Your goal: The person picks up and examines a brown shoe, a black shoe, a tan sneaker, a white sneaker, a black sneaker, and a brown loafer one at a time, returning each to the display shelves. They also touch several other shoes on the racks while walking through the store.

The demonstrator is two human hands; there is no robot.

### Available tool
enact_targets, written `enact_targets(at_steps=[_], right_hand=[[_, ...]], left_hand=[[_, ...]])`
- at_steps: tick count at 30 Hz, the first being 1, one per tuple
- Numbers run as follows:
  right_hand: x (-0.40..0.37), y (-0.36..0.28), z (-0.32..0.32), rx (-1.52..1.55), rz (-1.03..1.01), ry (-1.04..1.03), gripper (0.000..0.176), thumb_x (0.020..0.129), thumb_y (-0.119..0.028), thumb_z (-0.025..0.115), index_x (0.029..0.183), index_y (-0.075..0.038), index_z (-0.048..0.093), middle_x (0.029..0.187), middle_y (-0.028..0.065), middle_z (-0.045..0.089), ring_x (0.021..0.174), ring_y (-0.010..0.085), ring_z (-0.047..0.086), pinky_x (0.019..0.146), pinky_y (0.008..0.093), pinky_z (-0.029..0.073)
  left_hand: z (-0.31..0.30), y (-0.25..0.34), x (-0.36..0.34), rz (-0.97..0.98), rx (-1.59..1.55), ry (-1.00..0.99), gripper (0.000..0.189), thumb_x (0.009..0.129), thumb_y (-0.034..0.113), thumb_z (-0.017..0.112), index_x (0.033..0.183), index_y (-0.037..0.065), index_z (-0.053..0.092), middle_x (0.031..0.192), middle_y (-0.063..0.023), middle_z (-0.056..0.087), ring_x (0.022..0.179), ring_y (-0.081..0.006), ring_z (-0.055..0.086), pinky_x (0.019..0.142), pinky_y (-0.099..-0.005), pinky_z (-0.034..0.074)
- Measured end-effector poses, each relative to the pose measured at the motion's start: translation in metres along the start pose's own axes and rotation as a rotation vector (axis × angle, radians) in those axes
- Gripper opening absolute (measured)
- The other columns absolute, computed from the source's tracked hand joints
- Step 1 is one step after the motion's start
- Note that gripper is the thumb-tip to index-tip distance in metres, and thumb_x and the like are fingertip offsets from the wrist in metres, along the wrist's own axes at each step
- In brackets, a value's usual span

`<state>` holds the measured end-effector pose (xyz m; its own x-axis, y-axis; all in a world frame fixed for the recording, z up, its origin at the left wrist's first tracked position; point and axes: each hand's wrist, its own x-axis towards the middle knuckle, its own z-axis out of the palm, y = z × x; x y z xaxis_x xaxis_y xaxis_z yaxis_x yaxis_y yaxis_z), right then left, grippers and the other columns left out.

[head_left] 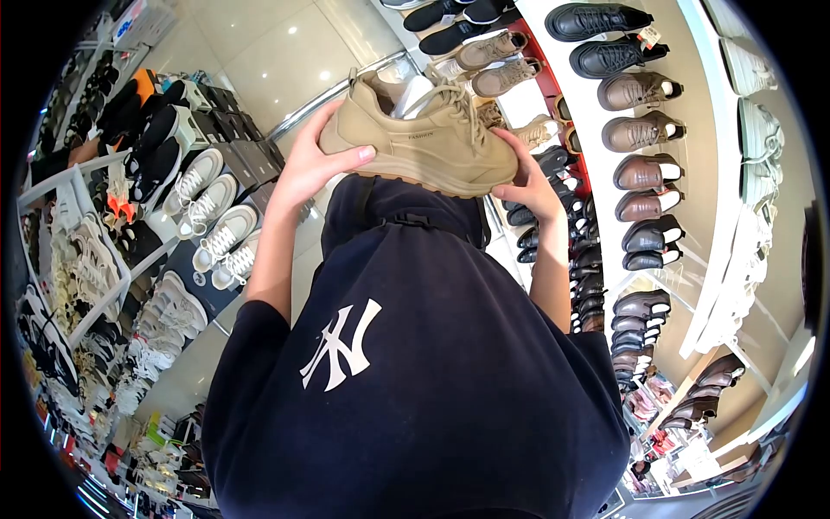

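Observation:
A tan lace-up sneaker (415, 143) is held up in front of my waist, side-on, with its heel to the left and its toe to the right. Small lettering runs along its side, and something white shows inside the opening. My left hand (304, 166) is closed around the heel end, thumb pressed on the side above the sole. At the toe end, my right hand (534, 189) grips the shoe, its thumb low by the sole. The fingers of both hands are partly hidden behind the shoe.
Shelves on the right hold pairs of brown shoes (644, 131) and black shoes (601, 22). To the left, racks carry white sneakers (203, 201) beside stacked dark shoe boxes (251, 160). Shiny floor tiles (259, 52) lie ahead. A dark waist bag (406, 203) sits below the shoe.

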<state>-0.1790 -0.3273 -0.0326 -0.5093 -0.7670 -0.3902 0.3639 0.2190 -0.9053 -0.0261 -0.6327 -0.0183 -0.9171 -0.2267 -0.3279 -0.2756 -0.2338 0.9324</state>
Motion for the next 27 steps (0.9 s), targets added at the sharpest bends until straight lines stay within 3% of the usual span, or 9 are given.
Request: enact_targets(at_steps=[3,5,8,10,12,14,20,23,27], right_hand=[[0.011,-0.003,0.000,-0.299,-0.037,0.010,0.080,0.068,-0.015,0.075,0.137,-0.005,0.034,0.133,0.0117,0.043,0.124,0.0216,0.041,0.104,0.0331,0.030],[0.019,-0.009,0.008,-0.552,-0.099,0.097,0.073,0.073,-0.021,0.073,0.135,-0.006,0.037,0.133,0.0110,0.045,0.124,0.0227,0.042,0.103,0.0344,0.032],[0.033,-0.028,0.026,-0.572,-0.295,0.180,0.064,0.075,-0.015,0.071,0.131,-0.008,0.042,0.130,0.0087,0.048,0.113,0.0188,0.051,0.091,0.0319,0.042],[0.041,-0.046,0.036,-0.678,-0.302,0.108,0.057,0.076,-0.011,0.068,0.128,-0.011,0.045,0.126,0.0079,0.050,0.103,0.0167,0.055,0.082,0.0292,0.046],[0.053,-0.040,0.042,-0.671,-0.503,0.069,0.034,0.077,-0.008,0.064,0.110,-0.009,0.057,0.114,0.0083,0.055,0.095,0.0228,0.058,0.080,0.0307,0.048],[0.056,-0.037,0.034,-0.705,-0.454,-0.003,0.024,0.078,-0.007,0.064,0.101,-0.006,0.057,0.103,0.0079,0.058,0.091,0.0235,0.058,0.078,0.0311,0.048],[0.053,-0.027,0.017,-0.731,-0.315,-0.004,0.022,0.080,-0.008,0.063,0.101,-0.005,0.056,0.093,0.0071,0.058,0.081,0.0197,0.057,0.072,0.0302,0.047],[0.053,-0.019,0.002,-0.707,-0.249,-0.006,0.018,0.082,-0.012,0.062,0.098,-0.007,0.057,0.092,0.0080,0.059,0.081,0.0228,0.060,0.072,0.0313,0.048],[0.047,-0.008,-0.014,-0.678,-0.227,0.013,0.017,0.084,-0.013,0.060,0.099,-0.008,0.057,0.092,0.0079,0.059,0.081,0.0224,0.060,0.072,0.0317,0.048]], left_hand=[[0.003,-0.012,0.001,0.010,0.001,0.086,0.074,0.066,0.018,0.080,0.126,-0.003,0.043,0.114,-0.0108,0.056,0.106,-0.0182,0.053,0.094,-0.0291,0.039],[0.003,-0.023,0.003,0.095,0.202,0.150,0.070,0.064,0.019,0.080,0.122,-0.001,0.047,0.111,-0.0108,0.058,0.103,-0.0174,0.054,0.089,-0.0289,0.043],[0.010,-0.015,0.001,0.011,0.237,0.126,0.071,0.062,0.015,0.080,0.122,-0.003,0.047,0.111,-0.0097,0.057,0.103,-0.0170,0.054,0.092,-0.0287,0.040],[0.016,-0.007,0.000,-0.023,0.228,0.092,0.070,0.061,0.015,0.080,0.121,-0.002,0.048,0.110,-0.0095,0.058,0.102,-0.0164,0.054,0.091,-0.0286,0.041],[0.015,-0.011,0.003,-0.043,0.285,0.019,0.068,0.061,0.015,0.080,0.119,-0.002,0.050,0.110,-0.0094,0.058,0.100,-0.0164,0.055,0.089,-0.0287,0.043],[0.019,-0.011,0.008,-0.041,0.294,0.019,0.069,0.060,0.019,0.081,0.119,-0.001,0.050,0.107,-0.0112,0.059,0.100,-0.0178,0.056,0.087,-0.0294,0.044],[0.029,-0.012,0.024,-0.096,0.306,-0.021,0.073,0.060,0.022,0.081,0.121,-0.002,0.049,0.113,-0.0137,0.055,0.103,-0.0196,0.055,0.089,-0.0299,0.043],[0.030,-0.016,0.036,-0.116,0.416,-0.096,0.074,0.061,0.025,0.080,0.121,-0.003,0.048,0.117,-0.0158,0.054,0.108,-0.0220,0.053,0.093,-0.0312,0.040],[0.038,-0.016,0.051,-0.034,0.499,-0.206,0.071,0.064,0.022,0.079,0.123,-0.003,0.047,0.114,-0.0131,0.055,0.104,-0.0184,0.053,0.091,-0.0300,0.041]])
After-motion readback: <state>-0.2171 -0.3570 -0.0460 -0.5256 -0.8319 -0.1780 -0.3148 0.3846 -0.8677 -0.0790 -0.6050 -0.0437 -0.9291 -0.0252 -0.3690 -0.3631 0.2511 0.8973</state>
